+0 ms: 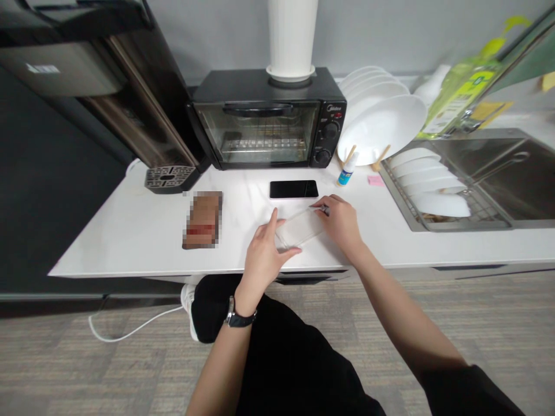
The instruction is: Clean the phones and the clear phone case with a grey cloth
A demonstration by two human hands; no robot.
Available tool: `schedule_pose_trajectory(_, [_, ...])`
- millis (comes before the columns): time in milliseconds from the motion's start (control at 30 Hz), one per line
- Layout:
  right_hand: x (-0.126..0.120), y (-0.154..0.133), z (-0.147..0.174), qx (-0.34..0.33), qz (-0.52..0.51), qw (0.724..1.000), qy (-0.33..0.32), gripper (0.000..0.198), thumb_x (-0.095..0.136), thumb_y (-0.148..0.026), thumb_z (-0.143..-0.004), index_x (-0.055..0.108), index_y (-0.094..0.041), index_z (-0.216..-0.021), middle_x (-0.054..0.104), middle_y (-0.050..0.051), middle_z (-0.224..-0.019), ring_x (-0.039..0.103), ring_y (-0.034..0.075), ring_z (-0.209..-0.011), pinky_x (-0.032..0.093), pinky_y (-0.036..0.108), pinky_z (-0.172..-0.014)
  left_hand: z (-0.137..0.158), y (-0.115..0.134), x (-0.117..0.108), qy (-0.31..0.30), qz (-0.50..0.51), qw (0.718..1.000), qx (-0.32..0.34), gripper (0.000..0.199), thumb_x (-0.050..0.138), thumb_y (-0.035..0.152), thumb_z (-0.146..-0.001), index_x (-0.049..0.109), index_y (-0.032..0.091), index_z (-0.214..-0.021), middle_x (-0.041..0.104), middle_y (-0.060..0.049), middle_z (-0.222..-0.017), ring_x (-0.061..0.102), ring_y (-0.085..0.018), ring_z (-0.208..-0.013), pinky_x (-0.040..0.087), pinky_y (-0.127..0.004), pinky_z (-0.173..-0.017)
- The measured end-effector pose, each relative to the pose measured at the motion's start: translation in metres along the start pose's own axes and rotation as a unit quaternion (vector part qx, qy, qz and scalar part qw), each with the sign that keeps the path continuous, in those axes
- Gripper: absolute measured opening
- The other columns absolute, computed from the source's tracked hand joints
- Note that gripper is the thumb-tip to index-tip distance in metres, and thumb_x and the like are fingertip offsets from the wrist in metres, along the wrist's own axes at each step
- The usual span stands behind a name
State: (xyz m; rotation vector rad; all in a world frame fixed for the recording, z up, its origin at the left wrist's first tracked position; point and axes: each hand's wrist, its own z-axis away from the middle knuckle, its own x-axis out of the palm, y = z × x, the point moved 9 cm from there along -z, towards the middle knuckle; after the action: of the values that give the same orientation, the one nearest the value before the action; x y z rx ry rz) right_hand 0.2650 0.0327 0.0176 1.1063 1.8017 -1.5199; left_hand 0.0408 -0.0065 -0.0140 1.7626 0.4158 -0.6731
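A clear phone case (299, 229) lies at a slant at the counter's front. My left hand (265, 251) grips its left end, thumb along the near edge and fingers on the far side. At the case's far right part, my right hand (340, 222) has its fingers curled together and pressed in. A small grey bit shows at those fingertips; its kind is too small to tell. Just behind the case rests a phone (293, 189) with a dark screen. Beyond my right hand stands a small spray bottle (346, 171) with a blue label.
A blurred-out brown flat object (202, 221) lies to the left. Behind are a toaster oven (264, 136) with a white pot (292, 37) on top, and a dark dispenser (143, 98). White plates (381, 121), a pink slip (376, 180) and the sink (520, 173) are right.
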Motion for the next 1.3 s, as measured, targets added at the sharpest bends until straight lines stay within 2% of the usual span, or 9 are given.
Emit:
schedule_pose_trajectory(100, [0.007, -0.010, -0.001, -0.004, -0.018, 1.000, -0.007, 0.021, 0.071, -0.010, -0.098, 0.083, -0.025, -0.105, 0.082, 0.007, -0.112, 0.077, 0.027, -0.101, 0.056, 0.036, -0.091, 0.000, 0.000, 0.000, 0.002, 0.001, 1.000, 0.002, 0.122, 0.099, 0.037, -0.085, 0.029, 0.044, -0.185, 0.078, -0.001, -0.156, 0.070, -0.038, -0.147, 0.059, -0.056, -0.125])
schedule_pose_trajectory(267, [0.026, -0.040, 0.010, -0.021, -0.062, 0.997, -0.033, 0.020, 0.071, -0.009, -0.100, 0.080, -0.026, -0.102, 0.082, 0.004, -0.113, 0.078, 0.024, -0.105, 0.057, 0.036, -0.096, 0.000, 0.000, 0.001, 0.004, -0.015, 1.000, 0.014, 0.124, 0.101, 0.028, -0.081, 0.033, 0.027, -0.185, 0.077, -0.012, -0.156, 0.070, -0.038, -0.147, 0.059, -0.052, -0.125])
schedule_pose_trajectory(367, [0.040, -0.064, 0.022, -0.043, -0.089, 0.993, -0.063, 0.021, 0.071, -0.007, -0.100, 0.079, -0.026, -0.103, 0.082, 0.004, -0.113, 0.078, 0.025, -0.108, 0.058, 0.036, -0.098, -0.001, -0.003, 0.002, 0.005, -0.036, 0.999, -0.005, 0.124, 0.101, 0.025, -0.080, 0.034, 0.020, -0.184, 0.079, -0.016, -0.148, 0.072, -0.040, -0.143, 0.062, -0.054, -0.121])
schedule_pose_trajectory(467, [0.044, -0.076, 0.033, -0.052, -0.104, 0.990, -0.075, 0.023, 0.070, -0.007, -0.100, 0.078, -0.029, -0.102, 0.082, 0.004, -0.115, 0.079, 0.026, -0.111, 0.060, 0.038, -0.098, -0.001, -0.006, 0.002, 0.007, -0.050, 0.999, -0.018, 0.119, 0.097, 0.021, -0.080, 0.037, 0.016, -0.183, 0.080, -0.018, -0.142, 0.074, -0.041, -0.138, 0.065, -0.054, -0.116])
schedule_pose_trajectory(567, [0.041, -0.080, 0.046, -0.063, -0.141, 0.983, -0.099, 0.028, 0.070, -0.009, -0.100, 0.079, -0.035, -0.096, 0.084, 0.001, -0.115, 0.081, 0.025, -0.111, 0.061, 0.038, -0.099, -0.001, -0.005, 0.002, 0.009, -0.035, 0.999, -0.006, 0.116, 0.093, 0.018, -0.083, 0.035, 0.017, -0.184, 0.080, -0.017, -0.145, 0.074, -0.040, -0.139, 0.064, -0.052, -0.117])
schedule_pose_trajectory(700, [0.032, -0.072, 0.061, -0.067, -0.176, 0.974, -0.127, 0.031, 0.068, -0.008, -0.097, 0.079, -0.036, -0.091, 0.085, -0.001, -0.109, 0.081, 0.026, -0.102, 0.063, 0.039, -0.094, 0.000, -0.002, 0.002, 0.007, -0.009, 1.000, 0.015, 0.118, 0.093, 0.016, -0.085, 0.030, 0.020, -0.185, 0.077, -0.014, -0.155, 0.072, -0.036, -0.144, 0.061, -0.050, -0.123])
schedule_pose_trajectory(900, [0.016, -0.043, 0.063, -0.067, -0.193, 0.973, -0.105, 0.029, 0.066, -0.011, -0.095, 0.078, -0.037, -0.093, 0.084, 0.004, -0.107, 0.082, 0.029, -0.102, 0.064, 0.045, -0.091, 0.001, -0.003, 0.002, 0.002, -0.013, 1.000, 0.009, 0.129, 0.104, 0.027, -0.081, 0.028, 0.025, -0.186, 0.077, -0.012, -0.156, 0.070, -0.037, -0.147, 0.060, -0.052, -0.124])
schedule_pose_trajectory(1100, [0.004, -0.013, 0.050, -0.067, -0.138, 0.986, -0.067, 0.030, 0.068, -0.006, -0.095, 0.082, -0.032, -0.098, 0.086, 0.007, -0.111, 0.083, 0.029, -0.104, 0.064, 0.045, -0.096, 0.000, -0.003, 0.002, 0.005, -0.019, 1.000, 0.014, 0.129, 0.104, 0.028, -0.081, 0.029, 0.024, -0.186, 0.077, -0.013, -0.156, 0.069, -0.038, -0.148, 0.060, -0.053, -0.124])
schedule_pose_trajectory(1300, [-0.009, 0.006, 0.034, -0.045, -0.074, 0.996, -0.032, 0.026, 0.069, -0.002, -0.096, 0.084, -0.021, -0.104, 0.086, 0.009, -0.112, 0.081, 0.024, -0.105, 0.058, 0.035, -0.098, 0.001, -0.005, 0.002, 0.015, -0.011, 0.999, 0.028, 0.127, 0.102, 0.031, -0.083, 0.028, 0.030, -0.187, 0.078, -0.010, -0.155, 0.070, -0.040, -0.147, 0.060, -0.054, -0.122])
